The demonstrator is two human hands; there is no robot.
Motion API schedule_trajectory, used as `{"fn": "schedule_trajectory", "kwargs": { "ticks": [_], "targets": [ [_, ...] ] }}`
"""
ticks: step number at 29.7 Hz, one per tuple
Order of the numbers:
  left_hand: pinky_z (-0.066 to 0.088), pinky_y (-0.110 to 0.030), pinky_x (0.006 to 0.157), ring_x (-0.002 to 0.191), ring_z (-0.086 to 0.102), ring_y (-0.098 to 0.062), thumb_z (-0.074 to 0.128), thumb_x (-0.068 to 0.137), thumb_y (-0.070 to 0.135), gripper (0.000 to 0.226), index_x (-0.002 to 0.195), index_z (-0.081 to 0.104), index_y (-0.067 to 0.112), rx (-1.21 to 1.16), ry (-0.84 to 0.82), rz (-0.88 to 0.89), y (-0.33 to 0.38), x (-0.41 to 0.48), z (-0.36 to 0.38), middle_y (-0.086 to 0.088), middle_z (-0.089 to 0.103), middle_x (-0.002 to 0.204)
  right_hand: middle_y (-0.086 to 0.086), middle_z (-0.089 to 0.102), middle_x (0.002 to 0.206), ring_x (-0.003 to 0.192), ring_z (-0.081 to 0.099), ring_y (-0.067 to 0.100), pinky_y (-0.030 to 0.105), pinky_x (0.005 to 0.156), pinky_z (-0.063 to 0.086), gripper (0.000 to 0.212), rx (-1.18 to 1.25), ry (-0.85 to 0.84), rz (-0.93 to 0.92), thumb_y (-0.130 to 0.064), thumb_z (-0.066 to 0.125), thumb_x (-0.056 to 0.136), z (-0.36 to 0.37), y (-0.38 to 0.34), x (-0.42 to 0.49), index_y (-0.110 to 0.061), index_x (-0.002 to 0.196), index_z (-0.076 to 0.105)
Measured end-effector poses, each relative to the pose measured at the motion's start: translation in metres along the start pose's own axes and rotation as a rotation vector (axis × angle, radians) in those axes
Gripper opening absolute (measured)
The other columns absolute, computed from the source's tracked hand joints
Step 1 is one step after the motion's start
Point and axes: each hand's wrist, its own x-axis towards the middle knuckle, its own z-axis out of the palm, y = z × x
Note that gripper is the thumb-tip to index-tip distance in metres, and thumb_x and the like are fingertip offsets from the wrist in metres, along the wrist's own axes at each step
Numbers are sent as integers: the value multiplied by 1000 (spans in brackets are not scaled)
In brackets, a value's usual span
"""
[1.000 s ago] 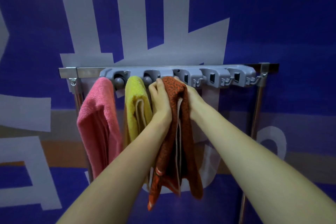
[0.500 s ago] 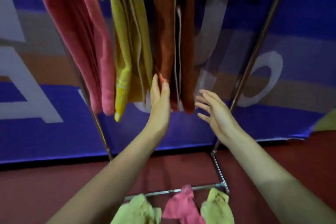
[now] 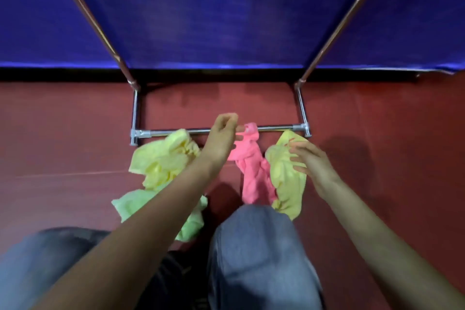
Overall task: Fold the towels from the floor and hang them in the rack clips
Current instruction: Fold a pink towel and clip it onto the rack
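Red floor (image 3: 75,133) carries soft, light towels; I expect them to flop. The pink towel (image 3: 251,171) lies at twelve o'clock, overlapping the rack bar (image 3: 276,128). My left hand (image 3: 222,133) pinches its far corner, a sensible hold. My right hand (image 3: 310,163), fingers spread, touches the one-o'clock lime towel (image 3: 286,183).

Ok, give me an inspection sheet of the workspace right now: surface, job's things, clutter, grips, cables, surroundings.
surface: red floor, with the towels lying on it.
job's things: four crumpled, unfolded towels at the rack base bar: yellow towel, green towel, pink towel, lime towel. Only the rack's legs and base bar show; the clips are out of frame.
clutter: nothing seen.
grips: left hand pinches the pink towel's top end; right hand rests spread fingers on the lime towel.
cables: nothing seen.
surroundings: blue banner behind the rack; the person's knees in jeans at the bottom edge.
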Motion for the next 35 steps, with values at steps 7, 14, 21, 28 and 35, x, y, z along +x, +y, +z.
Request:
{"fn": "schedule_trajectory", "kwargs": {
  "ticks": [7, 14, 21, 28, 35],
  "targets": [
    [34, -22, 53, 58, 49, -17, 28, 97, 36, 32, 95, 48, 12, 219, -78, -375, -94, 27, -33, -5, 55, 72, 6, 51, 73, 60, 42, 7, 7, 48, 33, 13, -319, -100, 193, -3, 52, 88, 6, 102, 44, -3, 80, 62],
    [32, -22, 58, 47, 58, -13, 24, 97, 40, 38, 102, 46, 10, 241, 39, -645, -144, 30, -87, -4, 54, 73, 17, 60, 101, 84, 50, 13, 6, 65, 35, 21, -561, -223, 80, 2, 49, 87, 40, 118, 99, 8, 101, 63],
    [41, -27, 62, 48, 62, -11, 26, 97, 40, 34, 106, 46, 13, 71, 129, -548, -156, 55, -96, -5, 58, 78, 16, 67, 92, 106, 55, 33, 34, 100, 37, 20, -769, -278, -204, 2, 52, 80, 102, 110, 159, 4, 91, 69],
    [40, -26, 66, 69, 54, -19, 21, 97, 41, 38, 106, 45, 12, -138, 170, -626, -185, 63, -89, -4, 56, 80, 6, 18, 154, 141, 12, 25, 37, 115, 9, 27, -1341, -542, -460, -15, 48, 87, 142, 126, 167, -24, 107, 65],
    [42, -26, 65, 66, 56, -17, 23, 97, 40, 38, 100, 48, 12, -223, 232, -706, -214, 53, -90, -5, 57, 80, 9, -19, 154, 141, -18, 30, 48, 116, -8, 54, -1708, -592, -302, -13, 35, 91, 178, 154, 171, -30, 141, 25]
  ]
}}
